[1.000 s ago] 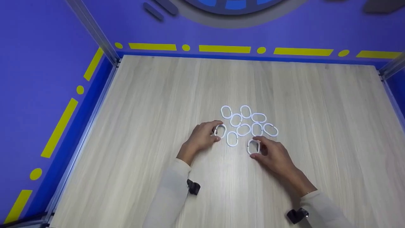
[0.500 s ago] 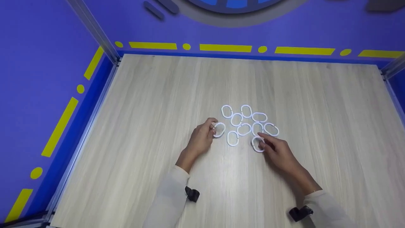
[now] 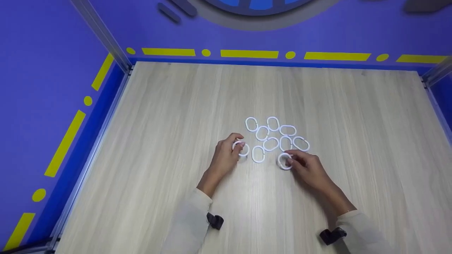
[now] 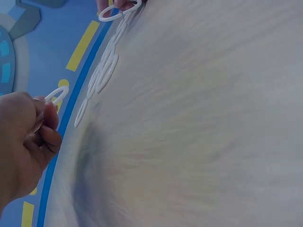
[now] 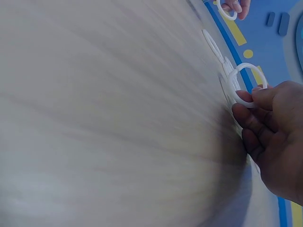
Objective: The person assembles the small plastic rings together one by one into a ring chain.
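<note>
My left hand (image 3: 225,152) pinches a white oval plastic ring (image 3: 246,152) between thumb and fingers, at the left of a loose group of rings. In the left wrist view that ring (image 4: 60,94) sticks out past the fingertips. A second white ring (image 3: 281,164) is pinched by its right side in my right hand (image 3: 312,171), in front of the group. The right wrist view shows this ring (image 5: 233,83) raised off the table, with a small split in its band. Between and beyond the hands lie several more split rings, the nearest ring (image 3: 258,161) standing alone at the front.
The rings rest on a pale wood-grain table (image 3: 176,106). A blue wall with yellow marks (image 3: 249,53) closes off the back, and another blue panel (image 3: 42,88) stands along the left edge. Black wrist cameras (image 3: 215,221) are strapped over the light sleeves.
Both hands keep their rings. The left thumb has shifted across its ring, which now tilts differently. The right hand has turned its ring and holds it by the side instead of across the ends.
</note>
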The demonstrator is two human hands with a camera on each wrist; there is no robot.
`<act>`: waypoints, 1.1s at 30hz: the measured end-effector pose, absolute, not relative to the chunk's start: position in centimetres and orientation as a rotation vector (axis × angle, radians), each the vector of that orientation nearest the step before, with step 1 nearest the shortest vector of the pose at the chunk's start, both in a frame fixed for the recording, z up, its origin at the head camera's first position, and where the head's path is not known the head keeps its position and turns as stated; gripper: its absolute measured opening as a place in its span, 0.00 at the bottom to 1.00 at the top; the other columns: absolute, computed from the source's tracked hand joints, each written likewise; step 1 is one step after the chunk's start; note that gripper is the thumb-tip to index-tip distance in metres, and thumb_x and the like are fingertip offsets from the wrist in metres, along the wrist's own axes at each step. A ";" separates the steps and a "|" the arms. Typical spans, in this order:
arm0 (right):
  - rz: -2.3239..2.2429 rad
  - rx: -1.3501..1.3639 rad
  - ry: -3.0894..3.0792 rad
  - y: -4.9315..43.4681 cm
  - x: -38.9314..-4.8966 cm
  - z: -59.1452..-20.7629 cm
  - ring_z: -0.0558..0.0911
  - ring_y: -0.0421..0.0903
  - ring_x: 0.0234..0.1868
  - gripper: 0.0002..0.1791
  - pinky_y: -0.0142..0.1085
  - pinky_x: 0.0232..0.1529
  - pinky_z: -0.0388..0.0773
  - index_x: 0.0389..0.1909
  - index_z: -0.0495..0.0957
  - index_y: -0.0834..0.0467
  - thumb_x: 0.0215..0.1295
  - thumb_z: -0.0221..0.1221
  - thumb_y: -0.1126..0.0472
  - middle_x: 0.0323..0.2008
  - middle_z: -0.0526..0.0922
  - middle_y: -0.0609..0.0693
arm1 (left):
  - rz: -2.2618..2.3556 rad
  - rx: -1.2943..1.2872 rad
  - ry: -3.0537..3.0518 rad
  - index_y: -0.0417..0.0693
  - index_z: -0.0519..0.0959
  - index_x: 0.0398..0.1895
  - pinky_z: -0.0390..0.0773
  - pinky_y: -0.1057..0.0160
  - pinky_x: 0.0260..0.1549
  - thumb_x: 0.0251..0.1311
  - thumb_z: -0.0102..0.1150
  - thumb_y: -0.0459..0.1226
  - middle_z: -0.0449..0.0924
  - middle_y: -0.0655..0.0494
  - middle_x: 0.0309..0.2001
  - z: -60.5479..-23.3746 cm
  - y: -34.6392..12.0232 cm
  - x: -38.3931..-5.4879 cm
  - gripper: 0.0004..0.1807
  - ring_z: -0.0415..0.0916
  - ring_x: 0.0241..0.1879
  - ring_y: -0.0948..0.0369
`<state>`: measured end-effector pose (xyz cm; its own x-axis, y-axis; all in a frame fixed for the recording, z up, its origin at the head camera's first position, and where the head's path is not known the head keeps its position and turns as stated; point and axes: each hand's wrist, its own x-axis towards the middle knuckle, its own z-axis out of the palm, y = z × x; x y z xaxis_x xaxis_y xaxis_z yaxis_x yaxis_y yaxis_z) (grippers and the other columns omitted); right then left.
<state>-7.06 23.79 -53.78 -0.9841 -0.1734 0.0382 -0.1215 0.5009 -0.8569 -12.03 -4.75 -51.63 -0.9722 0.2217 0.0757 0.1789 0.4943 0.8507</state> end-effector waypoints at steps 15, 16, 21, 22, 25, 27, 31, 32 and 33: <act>-1.573 -0.249 2.702 23.5 -7.0 -53.9 0.79 0.30 0.38 0.17 0.17 0.42 0.74 0.53 0.84 0.63 0.65 0.62 0.75 0.44 0.90 0.59 | 1.639 0.391 2.518 0.37 0.83 0.49 0.72 0.75 0.29 0.69 0.60 0.35 0.89 0.48 0.34 -51.4 -3.9 -11.5 0.11 0.76 0.29 0.65; -1.575 -0.226 2.696 23.4 -7.0 -53.8 0.79 0.30 0.37 0.16 0.18 0.41 0.74 0.53 0.84 0.63 0.65 0.62 0.74 0.43 0.89 0.59 | 1.663 0.397 2.486 0.36 0.82 0.47 0.72 0.75 0.28 0.70 0.60 0.34 0.89 0.47 0.33 -51.5 -3.8 -11.4 0.09 0.78 0.29 0.63; -1.584 -0.164 2.678 23.1 -7.0 -53.5 0.78 0.33 0.36 0.11 0.20 0.39 0.74 0.48 0.85 0.62 0.66 0.63 0.72 0.39 0.89 0.57 | 1.786 0.397 2.264 0.32 0.81 0.40 0.73 0.75 0.26 0.70 0.59 0.32 0.86 0.36 0.29 -51.7 -3.3 -11.1 0.08 0.78 0.26 0.55; -1.590 -0.162 2.678 23.0 -7.0 -53.4 0.78 0.33 0.36 0.10 0.20 0.39 0.74 0.47 0.85 0.62 0.66 0.63 0.71 0.39 0.89 0.57 | 1.800 0.392 2.224 0.31 0.82 0.41 0.74 0.75 0.25 0.70 0.58 0.32 0.85 0.33 0.29 -51.7 -3.2 -11.1 0.09 0.77 0.25 0.55; -1.620 -0.191 2.695 22.6 -7.3 -53.1 0.79 0.33 0.36 0.09 0.20 0.40 0.75 0.45 0.86 0.62 0.65 0.64 0.71 0.38 0.89 0.56 | 1.801 0.375 2.161 0.28 0.82 0.42 0.73 0.75 0.24 0.71 0.56 0.31 0.83 0.31 0.28 -51.8 -2.9 -10.9 0.11 0.73 0.23 0.59; -1.659 -0.224 2.710 22.3 -7.4 -52.9 0.79 0.32 0.35 0.09 0.19 0.39 0.75 0.43 0.86 0.63 0.63 0.65 0.72 0.37 0.89 0.56 | 1.787 0.363 2.147 0.27 0.82 0.42 0.72 0.76 0.24 0.72 0.56 0.31 0.83 0.34 0.27 -51.7 -2.7 -10.8 0.11 0.72 0.23 0.63; -1.750 -0.312 2.730 21.5 -7.7 -52.8 0.81 0.29 0.34 0.08 0.19 0.38 0.77 0.39 0.87 0.65 0.59 0.67 0.74 0.34 0.90 0.57 | 1.776 0.319 2.103 0.27 0.83 0.42 0.70 0.76 0.21 0.71 0.55 0.30 0.81 0.47 0.23 -51.7 -2.3 -10.6 0.11 0.70 0.20 0.68; -1.770 -0.333 2.729 21.3 -7.8 -52.8 0.81 0.29 0.34 0.08 0.18 0.38 0.78 0.39 0.87 0.66 0.59 0.67 0.75 0.33 0.90 0.58 | 1.779 0.310 2.088 0.27 0.82 0.42 0.69 0.75 0.20 0.71 0.55 0.31 0.81 0.49 0.23 -51.8 -2.2 -10.5 0.11 0.70 0.20 0.68; -1.786 -0.353 2.727 21.1 -7.8 -52.8 0.82 0.29 0.34 0.07 0.18 0.37 0.78 0.38 0.87 0.66 0.58 0.67 0.75 0.33 0.90 0.59 | 1.783 0.304 2.075 0.27 0.82 0.42 0.69 0.75 0.20 0.71 0.56 0.31 0.80 0.50 0.22 -51.8 -2.1 -10.5 0.11 0.69 0.19 0.69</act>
<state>-7.81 21.13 -52.81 -0.9675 -0.1034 0.2306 -0.2527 0.3864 -0.8870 -10.47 -2.13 -51.81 -0.9018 0.4060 -0.1482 -0.0854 0.1687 0.9820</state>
